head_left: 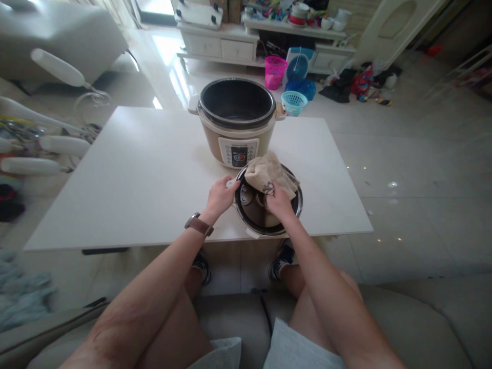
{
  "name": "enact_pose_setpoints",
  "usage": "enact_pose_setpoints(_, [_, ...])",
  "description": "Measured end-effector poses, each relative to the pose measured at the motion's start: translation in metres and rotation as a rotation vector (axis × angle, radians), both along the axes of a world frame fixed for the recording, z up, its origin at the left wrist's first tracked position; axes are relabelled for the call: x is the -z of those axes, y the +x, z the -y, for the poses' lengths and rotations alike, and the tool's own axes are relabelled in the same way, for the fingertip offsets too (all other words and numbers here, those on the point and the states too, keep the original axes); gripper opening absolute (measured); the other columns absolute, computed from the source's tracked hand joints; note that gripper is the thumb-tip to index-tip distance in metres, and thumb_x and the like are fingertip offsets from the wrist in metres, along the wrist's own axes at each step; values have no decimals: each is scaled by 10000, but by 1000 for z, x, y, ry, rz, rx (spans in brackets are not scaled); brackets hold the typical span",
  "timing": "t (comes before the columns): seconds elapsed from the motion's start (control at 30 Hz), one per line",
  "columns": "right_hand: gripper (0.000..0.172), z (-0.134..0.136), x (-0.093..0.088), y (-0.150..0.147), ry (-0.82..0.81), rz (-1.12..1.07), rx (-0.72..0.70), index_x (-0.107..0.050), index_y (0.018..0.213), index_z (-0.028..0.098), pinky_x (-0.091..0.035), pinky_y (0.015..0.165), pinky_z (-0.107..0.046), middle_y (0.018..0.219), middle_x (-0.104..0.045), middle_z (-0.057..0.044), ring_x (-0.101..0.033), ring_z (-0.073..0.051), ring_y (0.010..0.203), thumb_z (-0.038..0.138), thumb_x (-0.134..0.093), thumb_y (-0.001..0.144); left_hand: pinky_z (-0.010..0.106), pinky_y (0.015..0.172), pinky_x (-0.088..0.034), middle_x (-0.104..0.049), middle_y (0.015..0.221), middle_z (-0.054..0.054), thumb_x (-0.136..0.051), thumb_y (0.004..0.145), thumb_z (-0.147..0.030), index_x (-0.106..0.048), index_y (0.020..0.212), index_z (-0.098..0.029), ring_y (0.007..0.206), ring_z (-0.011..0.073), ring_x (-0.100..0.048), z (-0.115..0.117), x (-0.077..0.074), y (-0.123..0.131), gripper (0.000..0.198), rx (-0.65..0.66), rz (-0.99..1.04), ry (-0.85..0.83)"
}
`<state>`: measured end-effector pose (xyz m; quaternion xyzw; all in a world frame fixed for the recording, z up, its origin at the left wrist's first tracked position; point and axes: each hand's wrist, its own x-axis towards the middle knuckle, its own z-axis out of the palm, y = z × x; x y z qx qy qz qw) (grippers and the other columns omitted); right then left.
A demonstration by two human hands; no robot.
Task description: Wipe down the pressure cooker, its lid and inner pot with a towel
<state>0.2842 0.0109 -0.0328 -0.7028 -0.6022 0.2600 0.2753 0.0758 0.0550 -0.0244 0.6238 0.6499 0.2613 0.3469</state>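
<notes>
My left hand grips the left edge of a round pressure cooker lid, its dark inner side facing up toward me. In my right hand is a beige cloth, bunched over the upper right part of the lid. My right fingers are partly hidden by the cloth. Just beyond the lid stands the electric pressure cooker, upright and without its lid, its dark inner pot showing and its control panel turned toward me.
The cooker stands on a white table, whose front edge lies near my knees. On the floor beyond are a pink basket and a light blue basket. White-handled items stand left of the table. A white cabinet is at the back.
</notes>
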Motion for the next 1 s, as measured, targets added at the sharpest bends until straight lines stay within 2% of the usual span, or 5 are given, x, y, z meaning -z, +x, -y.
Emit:
enact_pose_setpoints(0.23, [504,-9,-3,12,150,-193,74,-700,1348,193,-490,1199,-425,1359,-767,-117,-651,-273,1356,251,-506,886,334,888,-485,-797,1031,75,-599,955,-464,-789,1085,-189,913,235,-665,1,0,0,359,9,20,14])
enact_pose_setpoints(0.47, [351,-17,-6,28,533,-471,368,-744,1129,183,-558,1081,-432,1051,-798,-76,-724,-258,1086,316,-580,848,331,894,-481,-800,1045,67,-608,952,-447,-774,1037,-196,978,239,-670,0,-1,0,313,4,31,18])
enact_pose_setpoints(0.63, [424,-22,-10,41,686,-460,521,-715,1237,171,-514,1158,-509,1172,-770,-102,-708,-286,1200,366,-547,901,314,803,-465,-778,946,54,-617,932,-428,-753,964,-186,878,219,-649,-1,3,-1,280,-4,81,-4])
enact_pose_setpoints(0.77, [441,-11,-12,36,553,-290,388,-707,1287,190,-512,1163,-522,1211,-780,-137,-695,-331,1271,388,-586,913,307,764,-447,-764,908,48,-615,927,-431,-744,936,-178,841,208,-629,-2,5,-1,283,-13,101,-7])
enact_pose_setpoints(1.0, [488,1,-1,0,68,-255,-142,-736,1285,226,-495,1193,-490,1303,-795,-104,-684,-325,1316,219,-587,820,315,822,-474,-787,960,57,-607,916,-487,-779,991,-174,891,221,-658,-4,10,-3,365,-3,138,24])
